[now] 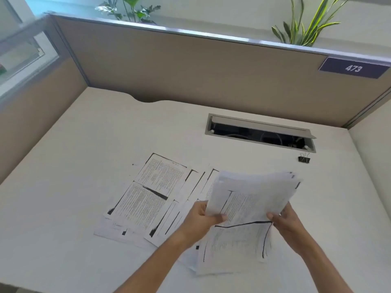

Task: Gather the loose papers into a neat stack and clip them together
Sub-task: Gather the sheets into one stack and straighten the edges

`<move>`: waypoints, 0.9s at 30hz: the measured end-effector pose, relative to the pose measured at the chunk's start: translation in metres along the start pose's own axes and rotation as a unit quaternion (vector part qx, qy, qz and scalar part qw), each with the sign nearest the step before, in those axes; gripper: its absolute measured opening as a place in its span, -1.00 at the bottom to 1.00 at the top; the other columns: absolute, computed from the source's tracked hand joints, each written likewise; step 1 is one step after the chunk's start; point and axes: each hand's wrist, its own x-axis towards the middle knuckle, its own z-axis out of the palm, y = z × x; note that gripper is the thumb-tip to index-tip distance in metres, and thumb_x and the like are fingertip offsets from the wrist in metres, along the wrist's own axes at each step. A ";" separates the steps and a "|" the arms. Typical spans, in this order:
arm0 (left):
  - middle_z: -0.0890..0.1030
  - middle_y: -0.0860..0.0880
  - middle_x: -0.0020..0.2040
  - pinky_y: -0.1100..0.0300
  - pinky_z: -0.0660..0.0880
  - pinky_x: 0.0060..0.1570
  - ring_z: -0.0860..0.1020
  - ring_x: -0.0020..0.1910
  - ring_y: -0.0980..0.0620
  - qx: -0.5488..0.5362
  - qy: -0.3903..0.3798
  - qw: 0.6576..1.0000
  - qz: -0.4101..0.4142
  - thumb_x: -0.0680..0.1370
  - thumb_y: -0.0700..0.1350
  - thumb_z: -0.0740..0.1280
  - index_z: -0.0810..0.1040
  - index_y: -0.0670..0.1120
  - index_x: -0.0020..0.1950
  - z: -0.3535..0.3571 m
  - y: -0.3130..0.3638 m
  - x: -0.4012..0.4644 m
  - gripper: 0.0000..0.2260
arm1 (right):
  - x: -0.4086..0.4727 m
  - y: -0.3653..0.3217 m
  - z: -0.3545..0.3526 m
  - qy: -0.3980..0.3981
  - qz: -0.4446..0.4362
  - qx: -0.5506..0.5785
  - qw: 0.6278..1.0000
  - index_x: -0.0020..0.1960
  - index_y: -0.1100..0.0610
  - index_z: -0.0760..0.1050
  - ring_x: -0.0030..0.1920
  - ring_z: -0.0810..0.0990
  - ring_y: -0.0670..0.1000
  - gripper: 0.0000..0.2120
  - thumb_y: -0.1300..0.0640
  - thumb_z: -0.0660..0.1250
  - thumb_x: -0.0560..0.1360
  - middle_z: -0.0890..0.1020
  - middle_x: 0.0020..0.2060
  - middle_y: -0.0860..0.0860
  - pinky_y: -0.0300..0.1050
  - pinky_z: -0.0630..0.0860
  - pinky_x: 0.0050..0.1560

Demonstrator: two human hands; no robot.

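Both hands hold a bundle of printed papers lifted off the white desk. My left hand pinches the bundle's left edge and my right hand grips its right edge. The bundle's far end is blurred and fanned. Several more photocopied sheets lie spread flat on the desk to the left, overlapping one another. Another sheet lies on the desk under the held bundle. A black binder clip sits alone on the desk at the far right, well away from both hands.
An open cable hatch is cut into the desk behind the papers. Beige partition walls close the desk at the back and left, with a sign reading 473. Plants stand behind the partition.
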 end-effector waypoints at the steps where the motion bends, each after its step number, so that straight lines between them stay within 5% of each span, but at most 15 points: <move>1: 0.72 0.03 0.02 0.18 0.57 0.12 0.66 0.06 0.06 0.013 -0.007 1.000 0.011 0.50 -0.28 0.41 0.68 -0.15 0.09 -0.002 0.005 -0.004 -0.81 | -0.002 -0.007 0.001 -0.019 -0.008 -0.005 1.000 0.40 0.13 0.33 0.31 0.51 0.19 -0.23 0.09 0.53 0.26 0.55 0.30 0.14 0.18 0.41 0.28; 3: 0.67 0.00 -0.16 0.19 0.51 -0.01 0.62 -0.13 0.05 0.038 -0.013 0.998 0.039 0.48 -0.27 0.43 0.67 -0.23 -0.10 -0.006 0.013 -0.012 -0.95 | -0.006 -0.018 0.002 -0.029 -0.022 -0.004 0.999 0.30 0.24 0.46 0.26 0.55 0.24 -0.36 0.17 0.52 0.25 0.61 0.22 0.21 0.12 0.48 0.25; 5: 0.55 -0.10 -0.23 0.12 0.41 -0.10 0.49 -0.20 -0.01 0.061 -0.015 0.996 0.070 0.47 -0.24 0.43 0.60 -0.33 -0.18 -0.009 0.019 -0.016 -0.86 | -0.011 -0.028 0.006 -0.022 -0.038 -0.019 0.999 0.18 0.28 0.56 0.19 0.59 0.24 -0.54 0.29 0.52 0.29 0.65 0.13 0.25 -0.02 0.56 0.13; 10: 0.61 -0.23 -0.19 0.10 0.54 -0.15 0.58 -0.20 -0.12 0.083 0.039 0.986 0.136 0.49 -0.27 0.42 0.63 -0.37 -0.12 -0.017 0.036 -0.022 -0.86 | -0.022 -0.045 0.027 0.043 -0.076 -0.034 0.996 0.07 0.25 0.59 0.01 0.68 0.05 -0.73 0.44 0.37 0.41 0.74 -0.06 0.07 -0.20 0.60 -0.04; 15: 0.70 -0.03 -0.05 0.26 0.61 -0.16 0.68 -0.07 0.13 0.054 0.085 0.986 0.132 0.48 -0.31 0.40 0.68 -0.10 -0.04 -0.024 0.045 -0.020 -0.84 | -0.028 -0.042 0.049 0.113 -0.114 -0.036 0.986 -0.02 0.14 0.61 -0.11 0.69 -0.13 -0.73 0.46 0.34 0.44 0.74 -0.16 -0.13 -0.30 0.58 -0.13; 24: 0.69 -0.03 -0.13 0.02 0.65 -0.07 0.65 -0.02 0.03 0.038 0.113 0.987 0.108 0.43 -0.36 0.46 0.72 0.12 -0.10 -0.031 0.023 -0.012 -0.66 | -0.031 -0.025 0.079 0.149 -0.114 -0.040 0.981 -0.09 0.09 0.62 -0.24 0.66 -0.14 -0.69 0.47 0.40 0.38 0.73 -0.27 -0.12 -0.29 0.57 -0.22; 27: 0.71 0.07 -0.23 0.24 0.61 -0.16 0.66 -0.12 0.16 0.037 0.116 0.990 0.072 0.45 -0.37 0.43 0.73 0.09 -0.17 -0.030 0.017 -0.009 -0.67 | -0.029 -0.020 0.084 0.157 -0.105 -0.047 0.981 -0.11 0.07 0.61 -0.27 0.62 -0.16 -0.68 0.48 0.41 0.37 0.71 -0.31 -0.16 -0.33 0.55 -0.27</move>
